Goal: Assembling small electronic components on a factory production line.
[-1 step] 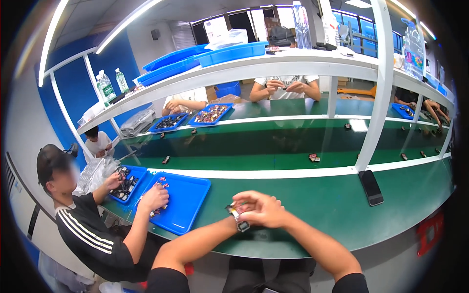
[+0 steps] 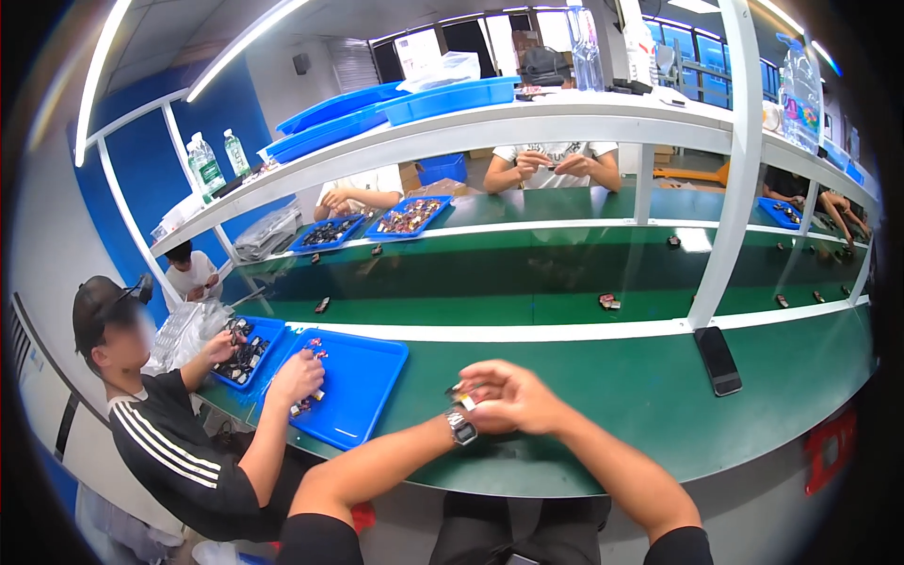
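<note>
Over the green table [image 2: 603,414], both my hands meet in front of me. My right hand [image 2: 523,395] curls its fingers and thumb around a small electronic part [image 2: 463,396] in black, red, white and yellow. My left hand [image 2: 497,421] reaches across from the left, wearing a silver digital watch [image 2: 461,429]. Most of it lies behind the right hand, and its fingers are hidden. The part is slightly blurred, so its exact kind is unclear.
A blue tray [image 2: 381,377] with a few parts lies left; a co-worker's hand [image 2: 298,377] is over it. Another tray [image 2: 276,331] holds black parts. A phone [image 2: 718,362] lies right. A white shelf post [image 2: 730,217] rises behind, beside a belt with scattered parts [image 2: 609,301].
My hands and the part have shifted slightly right and up. More of the small part shows beside my right fingers.
</note>
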A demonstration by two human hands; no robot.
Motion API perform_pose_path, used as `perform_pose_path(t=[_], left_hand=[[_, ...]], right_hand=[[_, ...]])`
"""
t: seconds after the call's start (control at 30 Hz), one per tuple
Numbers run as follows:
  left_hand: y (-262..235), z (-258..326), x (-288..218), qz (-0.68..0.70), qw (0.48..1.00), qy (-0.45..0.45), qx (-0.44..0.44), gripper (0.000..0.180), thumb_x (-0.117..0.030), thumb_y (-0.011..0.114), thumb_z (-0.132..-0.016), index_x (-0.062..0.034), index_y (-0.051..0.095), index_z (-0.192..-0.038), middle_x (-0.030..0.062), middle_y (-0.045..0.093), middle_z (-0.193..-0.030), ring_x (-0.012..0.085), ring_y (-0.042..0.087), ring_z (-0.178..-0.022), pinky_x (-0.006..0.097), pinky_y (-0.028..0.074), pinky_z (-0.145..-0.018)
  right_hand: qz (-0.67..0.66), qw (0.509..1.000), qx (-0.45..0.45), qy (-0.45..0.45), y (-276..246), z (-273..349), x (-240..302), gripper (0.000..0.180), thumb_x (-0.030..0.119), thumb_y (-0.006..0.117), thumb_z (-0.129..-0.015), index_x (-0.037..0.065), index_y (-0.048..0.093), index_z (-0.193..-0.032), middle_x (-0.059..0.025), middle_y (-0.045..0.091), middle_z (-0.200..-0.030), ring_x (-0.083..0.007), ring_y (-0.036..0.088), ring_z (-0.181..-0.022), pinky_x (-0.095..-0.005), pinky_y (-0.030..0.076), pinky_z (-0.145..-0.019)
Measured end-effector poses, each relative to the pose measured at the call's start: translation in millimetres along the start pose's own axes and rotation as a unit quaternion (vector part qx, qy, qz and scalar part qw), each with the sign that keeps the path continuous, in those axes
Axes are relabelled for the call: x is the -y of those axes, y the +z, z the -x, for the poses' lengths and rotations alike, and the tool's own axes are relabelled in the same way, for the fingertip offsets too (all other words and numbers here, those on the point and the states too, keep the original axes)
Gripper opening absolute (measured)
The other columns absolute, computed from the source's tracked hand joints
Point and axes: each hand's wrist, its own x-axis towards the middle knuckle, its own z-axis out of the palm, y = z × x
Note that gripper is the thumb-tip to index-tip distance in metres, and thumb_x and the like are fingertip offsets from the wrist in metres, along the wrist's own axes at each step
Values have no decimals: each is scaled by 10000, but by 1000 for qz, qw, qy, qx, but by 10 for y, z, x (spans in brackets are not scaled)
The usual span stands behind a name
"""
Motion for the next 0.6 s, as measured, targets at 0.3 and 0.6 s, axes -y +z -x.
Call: perform_pose_path(t=[0.3, 0.6], left_hand=[[-978, -229, -326, -98, 985, 101, 99, 99, -164, 584, -778, -115, 502, -750, -5, 465, -704, 148, 519, -692, 290, 426, -599], [-872, -417, -277, -94, 987, 120, 55, 106, -180, 590, -746, -118, 508, -770, -2, 459, -712, 146, 507, -690, 290, 424, -593]], right_hand=[[74, 954, -286, -52, -968, 160, 281, 513, -20, 699, -823, 21, 510, -1298, -79, 605, -1171, -152, 577, -1072, -301, 506, -921], [303, 902, -304, -40, -1141, 314, -151, 533, 62, 755, -783, 36, 556, -1277, -99, 674, -1154, -180, 639, -1066, -320, 507, -900]])
